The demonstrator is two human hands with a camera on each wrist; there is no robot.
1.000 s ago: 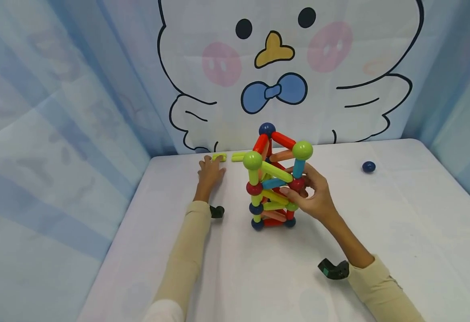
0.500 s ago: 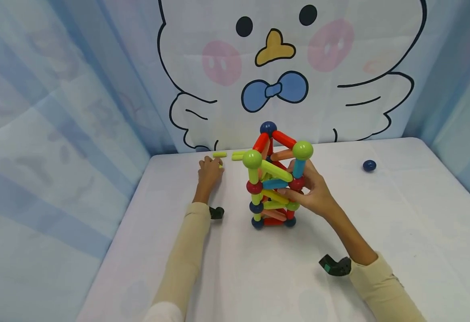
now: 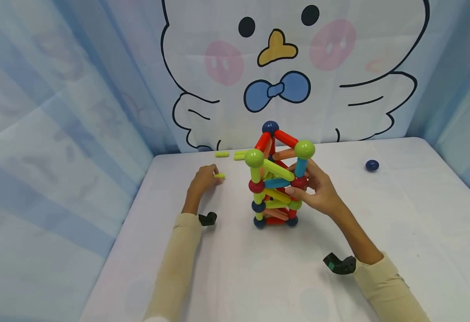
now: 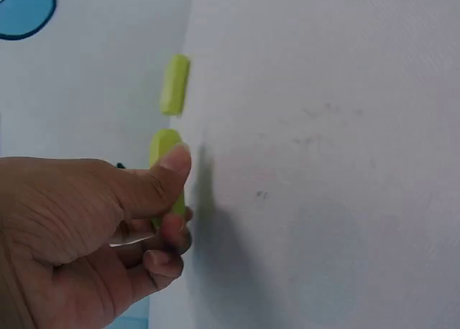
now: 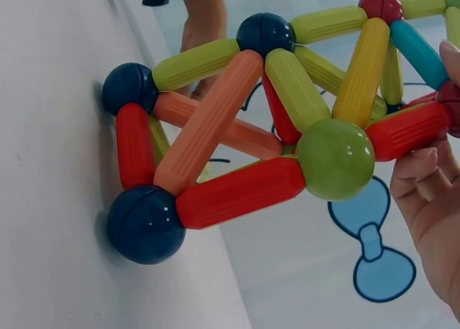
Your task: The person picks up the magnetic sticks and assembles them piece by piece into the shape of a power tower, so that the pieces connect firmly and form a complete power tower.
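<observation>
Between thumb and fingers my left hand (image 3: 202, 180) pinches a short yellow-green magnetic stick (image 3: 219, 175), held just over the table left of the tower. The left wrist view shows the stick's upper end above the thumb; the fingers hide part of it. A tower of magnetic sticks and balls (image 3: 277, 183) stands upright on the table, in red, blue, green, yellow and orange. My right hand (image 3: 322, 193) grips its right side, near a dark red ball (image 3: 299, 182). In the right wrist view, dark blue balls (image 5: 146, 224) form the tower's base.
Several loose yellow-green sticks (image 3: 221, 154) lie along the table's back edge. A dark blue ball (image 3: 372, 165) sits by itself at the back right. Behind the white table (image 3: 283, 268) hangs a curtain with a cartoon animal (image 3: 277, 89).
My left hand has picked up one yellow-green stick from the back edge and brought it a little nearer. The right hand keeps its hold on the tower, which stays in place.
</observation>
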